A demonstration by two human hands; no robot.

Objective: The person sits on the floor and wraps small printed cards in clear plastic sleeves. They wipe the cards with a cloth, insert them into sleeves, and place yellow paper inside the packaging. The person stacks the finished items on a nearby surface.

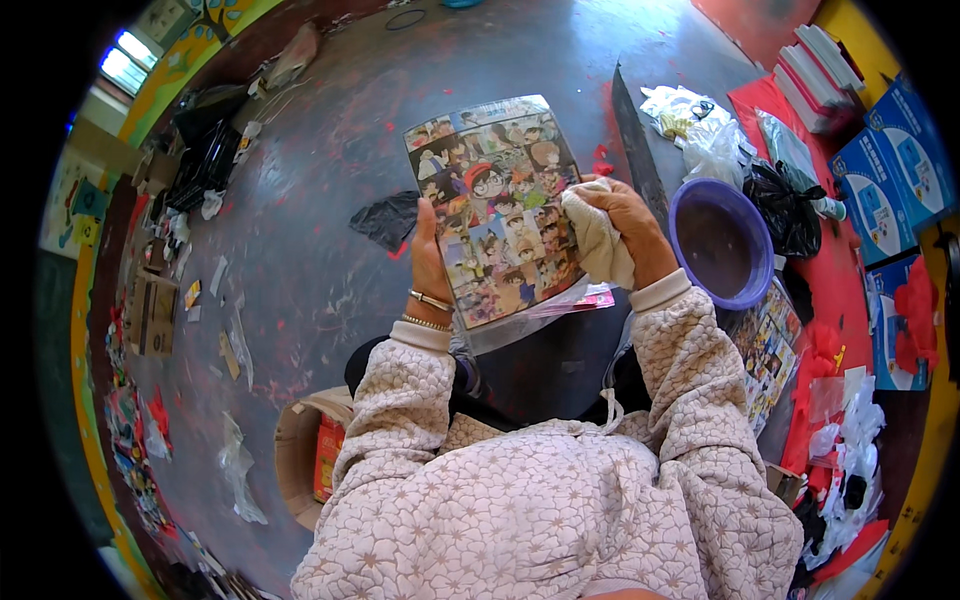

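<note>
In front of me a rectangular picture sheet [495, 215], printed all over with a colourful cartoon collage, is held up at a slight tilt. My left hand [430, 265] grips its left edge, thumb on the printed face and the other fingers hidden behind. A crumpled cream cloth [600, 235] is bunched in my right hand [642, 238], at the sheet's right edge. Whether that hand also grips the sheet itself is hidden. Clear plastic [530, 327] shows below the sheet's lower edge.
A purple basin [722, 298] of murky water stands at my right, beside another collage sheet [762, 355]. Plastic bags [700, 125] and blue boxes [885, 200] lie farther right. An open cardboard box [300, 450] sits by my left leg. Black plastic [385, 220] lies on the floor.
</note>
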